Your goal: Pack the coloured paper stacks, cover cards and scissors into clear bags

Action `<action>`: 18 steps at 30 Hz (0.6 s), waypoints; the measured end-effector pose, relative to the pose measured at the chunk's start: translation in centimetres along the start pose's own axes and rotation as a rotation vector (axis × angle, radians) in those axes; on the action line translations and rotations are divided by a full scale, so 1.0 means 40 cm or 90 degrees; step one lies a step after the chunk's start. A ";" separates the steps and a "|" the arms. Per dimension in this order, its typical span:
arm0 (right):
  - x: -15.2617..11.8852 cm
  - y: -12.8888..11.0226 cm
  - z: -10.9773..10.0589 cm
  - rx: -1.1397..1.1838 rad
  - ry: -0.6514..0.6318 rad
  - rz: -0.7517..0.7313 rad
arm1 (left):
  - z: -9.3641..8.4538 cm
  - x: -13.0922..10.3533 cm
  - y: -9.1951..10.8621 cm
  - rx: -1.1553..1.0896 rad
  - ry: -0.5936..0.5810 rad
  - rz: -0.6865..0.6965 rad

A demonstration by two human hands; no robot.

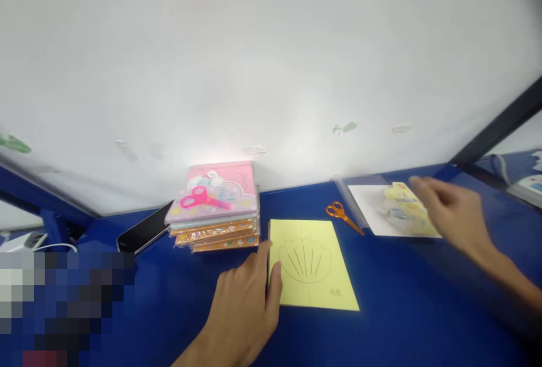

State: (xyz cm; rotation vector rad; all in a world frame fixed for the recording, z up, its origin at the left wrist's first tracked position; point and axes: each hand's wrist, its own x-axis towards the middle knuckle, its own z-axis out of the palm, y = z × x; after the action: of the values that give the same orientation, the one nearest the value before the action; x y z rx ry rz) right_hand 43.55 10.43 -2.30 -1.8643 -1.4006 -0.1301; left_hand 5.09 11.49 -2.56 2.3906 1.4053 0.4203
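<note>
A yellow sheet (313,293) printed with a shell outline lies on the blue table (398,310). My left hand (248,293) rests at its left edge, index finger and thumb apart, holding nothing. On the right, my right hand (455,217) is blurred and its fingers are curled beside a pale yellow packet (404,209); whether it grips anything is unclear. The packet is over a white sheet (366,203). Orange scissors (345,218) lie between the yellow and white sheets.
A stack of wrapped booklets (224,231) stands at the back left, with pink scissors (203,199) on top. Beside it lies a black phone (146,231). A white wall (271,62) rises behind the table. White items (531,183) are at the far right.
</note>
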 end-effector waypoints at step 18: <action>-0.223 -0.221 0.150 0.039 -0.279 -0.464 | -0.137 0.060 -0.104 0.409 0.329 0.182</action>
State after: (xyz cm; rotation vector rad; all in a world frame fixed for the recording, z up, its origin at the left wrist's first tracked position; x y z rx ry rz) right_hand 30.45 8.07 -6.36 -1.2920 -2.3124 -0.0342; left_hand 0.70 16.24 0.79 3.1925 1.5831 0.8087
